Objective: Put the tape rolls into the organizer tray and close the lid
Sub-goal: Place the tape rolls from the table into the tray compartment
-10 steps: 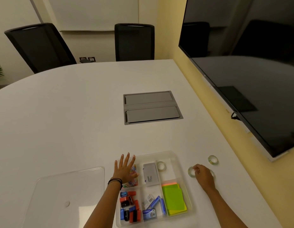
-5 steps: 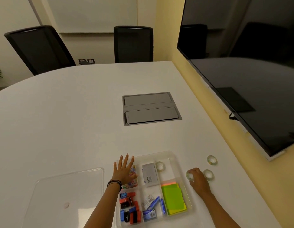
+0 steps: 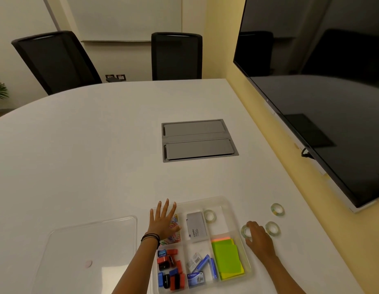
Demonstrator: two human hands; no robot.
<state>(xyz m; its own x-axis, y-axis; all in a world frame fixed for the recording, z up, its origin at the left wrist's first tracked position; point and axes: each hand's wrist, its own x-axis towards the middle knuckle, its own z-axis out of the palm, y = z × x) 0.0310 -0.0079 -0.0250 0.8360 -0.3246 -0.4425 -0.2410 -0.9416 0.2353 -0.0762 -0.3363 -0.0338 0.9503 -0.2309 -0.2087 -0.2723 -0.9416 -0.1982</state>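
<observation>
Two hands over white worktop [image 3: 99, 155]: left hand [image 3: 163, 223] flat, fingers spread, on clear organizer tray [image 3: 247, 262] near front edge; right hand's [image 3: 257, 238] grip pinches tape roll [image 3: 245, 231] beside tray's right wall; lid [image 3: 88, 251] left.

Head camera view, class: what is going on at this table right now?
A person is filling a clear plastic organizer tray on a white table. The right hand grips a clear tape roll just outside the tray's right wall. The left hand lies flat on the tray's far-left compartment. One tape roll already sits in the far-right compartment; two more lie on the table. The clear lid lies off to the left.
</observation>
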